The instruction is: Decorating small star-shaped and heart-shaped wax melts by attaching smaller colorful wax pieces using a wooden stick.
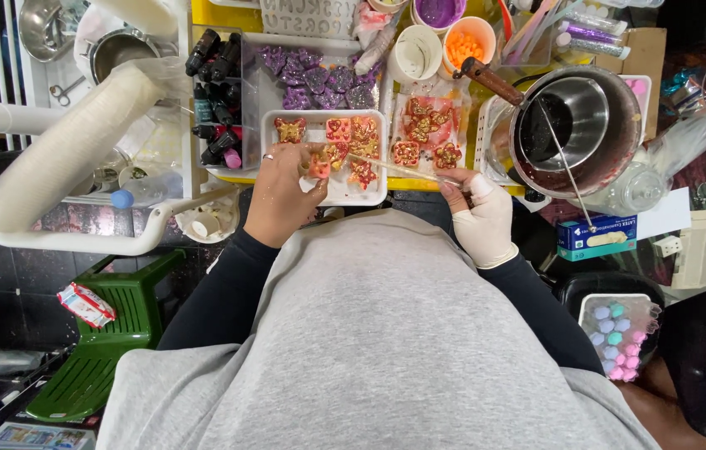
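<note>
Small red-and-gold moulded piece (319, 167): pinched in the left hand (282, 196), fingers pressed together on it, held just above the near edge of the white tray (274, 125).

Thin wooden stick (394, 169): long axis runs nearly level, left to right. Its far end is in the grip of the gloved right hand (482, 212), fingers closed on it; its tip touches or lies just beside the piece, cannot tell which. Piece lies straight along the stick from the right grip, so the left hand is the nearer one.

Beyond the left grip: more red-and-gold pieces (361, 133) fill the tray, close together, little room. Farther out, purple pieces (315, 79).

To the right of the right grip: metal pot (578, 125) with wooden handle, near.

Toward the body: tray rim and table edge just under both hands; open room only there.
</note>
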